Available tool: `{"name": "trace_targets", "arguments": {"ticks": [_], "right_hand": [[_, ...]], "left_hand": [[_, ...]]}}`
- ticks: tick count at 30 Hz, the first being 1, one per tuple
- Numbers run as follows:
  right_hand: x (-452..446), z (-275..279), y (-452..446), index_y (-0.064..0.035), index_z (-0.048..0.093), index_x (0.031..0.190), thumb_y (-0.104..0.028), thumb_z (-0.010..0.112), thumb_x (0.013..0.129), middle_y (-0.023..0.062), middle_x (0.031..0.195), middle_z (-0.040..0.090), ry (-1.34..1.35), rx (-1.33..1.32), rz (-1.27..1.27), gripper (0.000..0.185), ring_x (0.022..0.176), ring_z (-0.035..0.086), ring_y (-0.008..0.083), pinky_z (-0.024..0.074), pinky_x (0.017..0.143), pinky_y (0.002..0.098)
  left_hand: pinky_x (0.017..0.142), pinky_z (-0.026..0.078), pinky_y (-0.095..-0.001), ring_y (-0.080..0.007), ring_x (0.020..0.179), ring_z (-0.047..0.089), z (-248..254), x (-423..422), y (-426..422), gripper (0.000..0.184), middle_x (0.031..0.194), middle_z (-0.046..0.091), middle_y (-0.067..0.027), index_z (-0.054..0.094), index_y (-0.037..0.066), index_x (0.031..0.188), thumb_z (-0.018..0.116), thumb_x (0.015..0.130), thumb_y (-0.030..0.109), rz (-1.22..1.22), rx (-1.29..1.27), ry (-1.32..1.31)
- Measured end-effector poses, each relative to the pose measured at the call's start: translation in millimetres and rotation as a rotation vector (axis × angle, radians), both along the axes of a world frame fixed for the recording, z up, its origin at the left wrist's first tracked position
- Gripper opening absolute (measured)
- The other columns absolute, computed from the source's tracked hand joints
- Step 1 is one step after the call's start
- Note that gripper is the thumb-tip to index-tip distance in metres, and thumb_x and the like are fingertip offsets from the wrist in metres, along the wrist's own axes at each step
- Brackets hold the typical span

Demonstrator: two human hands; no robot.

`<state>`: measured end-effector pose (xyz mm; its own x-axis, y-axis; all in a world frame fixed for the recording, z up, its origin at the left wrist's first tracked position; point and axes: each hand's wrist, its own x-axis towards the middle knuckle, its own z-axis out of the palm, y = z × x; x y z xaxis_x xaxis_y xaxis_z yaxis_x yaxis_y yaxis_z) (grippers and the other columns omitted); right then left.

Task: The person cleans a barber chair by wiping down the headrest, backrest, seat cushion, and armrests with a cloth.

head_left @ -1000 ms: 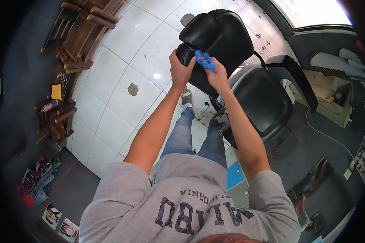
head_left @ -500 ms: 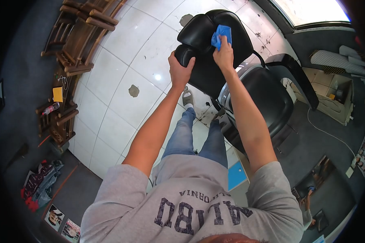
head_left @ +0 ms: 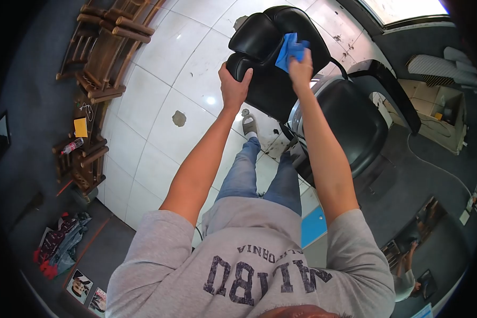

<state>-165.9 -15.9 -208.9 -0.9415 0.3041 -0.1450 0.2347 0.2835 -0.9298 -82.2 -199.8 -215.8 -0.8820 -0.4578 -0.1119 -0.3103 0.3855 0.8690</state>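
A black padded salon chair is in front of me, its backrest (head_left: pixel 273 87) tilted towards the upper middle of the view and its seat (head_left: pixel 350 124) to the right. My left hand (head_left: pixel 235 86) is wrapped round the end of the black headrest (head_left: pixel 240 64), thumb on the near side. In my right hand (head_left: pixel 301 71) is a crumpled blue cloth (head_left: pixel 286 52), pressed against the backrest's dark surface. Motion blurs the right fingers a little, and the cloth partly covers them.
Wooden log-style benches (head_left: pixel 103 58) line the left wall, with a plastic bottle (head_left: pixel 72 146) and a yellow paper (head_left: pixel 80 127) on one. The chair's armrest (head_left: pixel 389 90) juts out right, near a cream box (head_left: pixel 445 122). White floor tiles (head_left: pixel 148 119) have worn patches. A mirror (head_left: pixel 434 259) is lower right.
My right hand has shifted slightly right and down with the cloth, which now spreads out more. The left hand keeps its grip on the headrest. The view has shifted a little.
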Motion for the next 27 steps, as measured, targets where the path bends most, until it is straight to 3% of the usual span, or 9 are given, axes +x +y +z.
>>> {"name": "trace_targets", "arguments": {"ticks": [2,5,10,12,15,16,18,23,27], "right_hand": [[15,-16,-30,-0.0084,0.062,0.128,-0.002,0.063,0.083,0.0231,0.108,0.071,0.023,0.533,0.253,0.045,0.103,0.07,0.0394,0.0552,0.087,0.0517],[49,-1,-45,-0.0084,0.064,0.127,-0.002,0.063,0.082,0.0206,0.103,0.072,-0.072,0.35,0.534,0.046,0.106,0.07,0.0388,0.0553,0.087,0.0507],[61,21,-3,-0.0031,0.062,0.118,0.001,0.063,0.086,0.0083,0.108,0.074,-0.154,-0.715,-0.018,0.032,0.099,0.071,0.0218,0.0548,0.089,0.0374],[48,20,-18,-0.004,0.058,0.124,-0.003,0.063,0.09,0.018,0.11,0.074,-0.077,-0.272,-0.359,0.034,0.104,0.072,0.0334,0.0551,0.091,0.0436],[67,25,-38,-0.0111,0.058,0.13,-0.008,0.062,0.092,0.0364,0.116,0.066,-0.177,0.123,0.224,0.038,0.11,0.064,0.0524,0.0529,0.094,0.0533],[73,21,-39,-0.0092,0.064,0.124,-0.007,0.064,0.089,0.0268,0.113,0.072,-0.166,0.305,0.531,0.034,0.109,0.068,0.0426,0.0527,0.096,0.0473],[87,41,-30,-0.0053,0.069,0.119,-0.008,0.067,0.089,0.0097,0.111,0.073,-0.391,-0.613,0.49,0.03,0.11,0.068,0.026,0.0495,0.099,0.0393],[197,63,-7,-0.0025,0.065,0.122,-0.004,0.065,0.085,0.0056,0.11,0.068,-0.435,-0.908,0.076,0.037,0.108,0.063,0.0181,0.0449,0.102,0.0334],[295,65,20,-0.002,0.061,0.129,-0.007,0.066,0.085,0.0079,0.119,0.068,-0.502,-0.872,-0.169,0.044,0.111,0.063,0.0196,0.0459,0.102,0.0341]], "left_hand": [[0.102,0.05,-0.0474,-0.0443,0.12,0.06,-3,0,-1,0.081,0.136,0.051,-0.028,0.041,-0.005,0.147,0.074,0.095,0.047,-0.018,-0.013,0.038],[0.104,0.048,-0.0485,-0.0465,0.121,0.058,-19,2,-7,0.069,0.137,0.05,-0.0294,0.041,-0.006,0.147,0.058,0.105,0.046,-0.055,-0.056,0.112],[0.106,0.045,-0.0485,-0.048,0.124,0.054,-23,0,-10,0.061,0.139,0.047,-0.031,0.04,-0.007,0.148,0.037,0.114,0.044,-0.087,-0.059,0.132],[0.108,0.044,-0.0479,-0.0474,0.126,0.053,-27,-1,-12,0.061,0.139,0.047,-0.0318,0.04,-0.007,0.148,0.038,0.113,0.044,-0.092,-0.068,0.147],[0.11,0.043,-0.0469,-0.0466,0.128,0.052,-38,-1,-17,0.062,0.14,0.045,-0.0326,0.039,-0.007,0.148,0.038,0.113,0.044,-0.114,-0.067,0.144],[0.11,0.042,-0.0464,-0.0463,0.129,0.051,-41,-2,-19,0.062,0.141,0.044,-0.0329,0.039,-0.007,0.149,0.038,0.113,0.044,-0.122,-0.063,0.141],[0.112,0.041,-0.0475,-0.047,0.13,0.049,-42,-3,-25,0.065,0.142,0.042,-0.0335,0.038,-0.006,0.15,0.039,0.113,0.047,-0.167,0.196,0.102],[0.115,0.035,-0.0533,-0.0476,0.13,0.045,-35,9,-42,0.076,0.139,0.042,-0.0332,0.034,-0.007,0.153,0.04,0.11,0.056,-0.222,-0.027,-0.031],[0.103,0.041,-0.0433,-0.031,0.117,0.049,0,103,-27,0.051,0.125,0.05,-0.022,0.043,-0.007,0.144,0.054,0.11,0.029,-0.202,-0.196,0.17]]}}
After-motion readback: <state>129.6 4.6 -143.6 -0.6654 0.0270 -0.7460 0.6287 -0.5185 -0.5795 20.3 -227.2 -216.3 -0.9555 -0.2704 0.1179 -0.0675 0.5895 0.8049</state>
